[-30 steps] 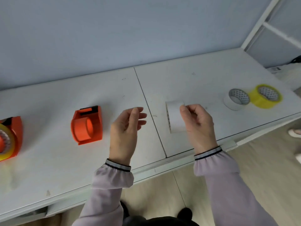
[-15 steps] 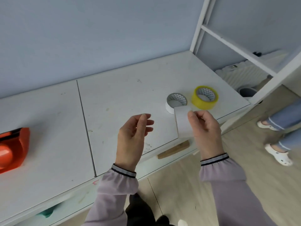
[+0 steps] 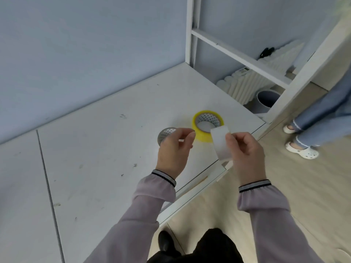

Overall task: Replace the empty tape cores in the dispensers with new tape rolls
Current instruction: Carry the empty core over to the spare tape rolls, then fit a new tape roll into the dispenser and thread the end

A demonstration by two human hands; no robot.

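Observation:
My right hand (image 3: 245, 150) pinches a white empty tape core (image 3: 221, 144) upright, just past the table's front right edge. A yellow tape roll (image 3: 199, 133) lies flat on the white table (image 3: 104, 149), right behind the core. My left hand (image 3: 173, 152) hovers with curled, parted fingers over a white tape roll (image 3: 165, 132), hiding most of it. Whether the fingers touch that roll I cannot tell. No dispenser is in view.
A white metal frame (image 3: 237, 56) rises at the table's right end. Beyond it sit a ribbed white foam roll (image 3: 245, 82) and a grey bin (image 3: 266, 100). Another person's legs and white shoes (image 3: 302, 150) stand on the floor to the right.
The view has swung right and the orange dispensers have left it. Both hands moved right toward the two rolls. The left hand now covers the white roll, and the core stays in my right hand.

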